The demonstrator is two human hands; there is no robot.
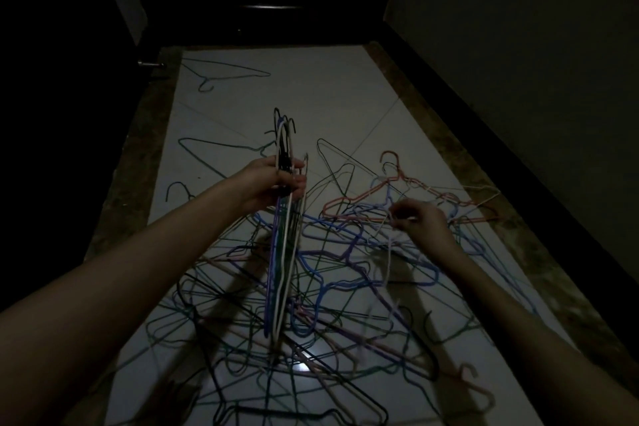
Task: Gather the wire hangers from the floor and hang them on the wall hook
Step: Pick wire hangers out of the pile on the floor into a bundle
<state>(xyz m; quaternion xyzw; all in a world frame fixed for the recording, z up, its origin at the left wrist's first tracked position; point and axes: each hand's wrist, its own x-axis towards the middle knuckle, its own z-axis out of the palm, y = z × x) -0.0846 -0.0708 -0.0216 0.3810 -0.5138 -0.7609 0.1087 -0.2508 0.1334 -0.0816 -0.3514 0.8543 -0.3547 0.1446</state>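
A tangled pile of wire hangers (328, 273) in blue, green, black, pink and red covers the pale tiled floor in dim light. My left hand (273, 183) grips a bundle of several hangers (283, 245) by their necks, hooks pointing up and bodies hanging down over the pile. My right hand (420, 218) is lower and to the right, pinching a pale hanger (389, 263) out of the pile near a red hanger (397, 183). No wall hook is in view.
Single green hangers lie apart on the floor: one at the far left (221, 71), another (221, 149) closer in. A dark door with a metal handle (150, 63) stands at left. A dark wall with black skirting (518, 156) runs along the right.
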